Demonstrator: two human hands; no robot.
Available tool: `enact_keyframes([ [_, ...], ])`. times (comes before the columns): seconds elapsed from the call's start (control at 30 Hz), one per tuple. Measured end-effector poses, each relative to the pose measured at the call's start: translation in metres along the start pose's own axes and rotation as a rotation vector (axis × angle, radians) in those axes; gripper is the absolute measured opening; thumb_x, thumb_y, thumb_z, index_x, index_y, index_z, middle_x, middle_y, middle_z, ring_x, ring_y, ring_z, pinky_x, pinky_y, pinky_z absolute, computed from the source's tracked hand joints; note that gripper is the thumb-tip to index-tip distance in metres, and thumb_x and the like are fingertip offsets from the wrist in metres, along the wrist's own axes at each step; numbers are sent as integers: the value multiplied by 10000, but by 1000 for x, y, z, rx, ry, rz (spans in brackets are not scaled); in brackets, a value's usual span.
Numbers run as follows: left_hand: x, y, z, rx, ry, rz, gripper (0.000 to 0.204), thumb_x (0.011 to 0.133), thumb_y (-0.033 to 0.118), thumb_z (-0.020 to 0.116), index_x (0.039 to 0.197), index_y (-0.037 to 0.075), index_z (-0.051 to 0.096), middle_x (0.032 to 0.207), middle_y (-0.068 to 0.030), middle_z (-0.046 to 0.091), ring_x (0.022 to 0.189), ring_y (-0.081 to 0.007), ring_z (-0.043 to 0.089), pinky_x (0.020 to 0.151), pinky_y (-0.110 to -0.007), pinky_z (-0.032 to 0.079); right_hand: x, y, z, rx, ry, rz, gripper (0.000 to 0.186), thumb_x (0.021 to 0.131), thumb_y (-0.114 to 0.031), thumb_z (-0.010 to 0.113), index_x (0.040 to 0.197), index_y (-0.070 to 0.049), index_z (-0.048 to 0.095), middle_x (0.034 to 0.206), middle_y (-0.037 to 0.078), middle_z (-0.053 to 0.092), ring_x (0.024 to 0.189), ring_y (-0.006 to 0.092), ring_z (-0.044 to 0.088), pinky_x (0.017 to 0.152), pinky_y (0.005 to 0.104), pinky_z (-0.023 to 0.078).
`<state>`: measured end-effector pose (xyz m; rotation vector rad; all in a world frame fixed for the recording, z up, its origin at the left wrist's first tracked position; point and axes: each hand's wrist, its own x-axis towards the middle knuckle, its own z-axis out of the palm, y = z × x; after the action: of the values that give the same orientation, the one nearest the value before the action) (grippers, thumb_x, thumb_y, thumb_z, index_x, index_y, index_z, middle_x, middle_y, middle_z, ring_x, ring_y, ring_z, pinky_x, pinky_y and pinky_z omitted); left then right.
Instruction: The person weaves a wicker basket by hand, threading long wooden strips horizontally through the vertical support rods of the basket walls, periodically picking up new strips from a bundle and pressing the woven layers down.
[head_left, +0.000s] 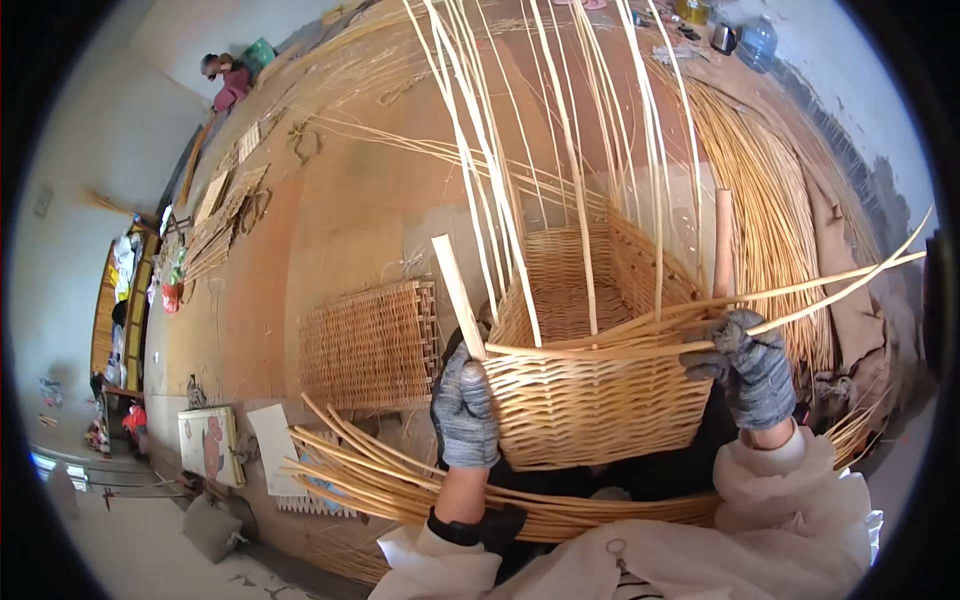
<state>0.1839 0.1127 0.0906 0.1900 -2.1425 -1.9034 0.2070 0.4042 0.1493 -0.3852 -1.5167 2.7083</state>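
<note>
A half-woven wicker basket (600, 412) of pale rods stands in front of me, its open top showing a woven floor. Tall thin stakes (578, 190) rise from its walls, and a thick peeled post (458, 295) sticks up at the near left corner. My left hand (467, 412), in a grey glove, is closed around that corner. At the near right corner my right hand (745, 365), gloved alike, is closed on weaving rods (840, 290) that run along the rim and stick out to the right. Another post (723, 240) stands just beyond it.
A bundle of rods (590, 518) lies across my lap. To the left rests a flat woven panel (368, 345). Long loose rods (765, 200) are heaped at the right. Farther back are a water jug (757, 45), a kettle (724, 39) and another person (231, 85).
</note>
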Motion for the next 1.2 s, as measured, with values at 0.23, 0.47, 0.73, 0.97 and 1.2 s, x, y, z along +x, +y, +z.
enact_keyframes([
  [0.23, 7, -7, -13, 21, -63, 65, 344, 887, 252, 530, 1074, -36, 562, 925, -86, 610, 823, -152, 553, 765, -272, 450, 21, -16, 19, -9, -152, 38, 135, 845, -91, 525, 901, 30, 545, 798, 177, 613, 714, 322, 651, 578, 355, 576],
  [0.47, 38, 86, 21, 685, -304, 334, 304, 810, 212, 577, 959, -53, 590, 874, -190, 630, 806, -264, 619, 737, -355, 480, 35, 3, -4, -172, -112, -116, 125, 826, -112, 581, 895, -17, 539, 791, 92, 579, 700, 277, 643, 614, 337, 552],
  [0.73, 46, 55, 38, 554, -583, -102, 396, 693, 401, 699, 894, 64, 641, 861, -159, 646, 844, -286, 612, 777, -343, 469, 44, -43, 41, -983, -482, -443, 169, 816, -80, 567, 948, 25, 553, 883, 125, 603, 812, 258, 620, 726, 305, 500],
  [0.97, 49, 53, 65, 678, -377, -199, 540, 800, 509, 552, 904, -14, 634, 820, -213, 629, 778, -323, 603, 717, -379, 464, 206, 15, 138, -1468, 52, -835, 654, 766, -218, 666, 1296, -39, 326, 848, 200, 599, 777, 288, 607, 709, 360, 491],
  [1.2, 55, 49, 44, 588, -552, -295, 528, 776, 498, 570, 912, -7, 640, 895, -234, 620, 880, -365, 586, 786, -386, 456, 87, -25, 152, -426, -56, -482, 290, 900, -206, 493, 1133, -42, 441, 659, -4, 456, 497, 89, 446, 431, 216, 400],
])
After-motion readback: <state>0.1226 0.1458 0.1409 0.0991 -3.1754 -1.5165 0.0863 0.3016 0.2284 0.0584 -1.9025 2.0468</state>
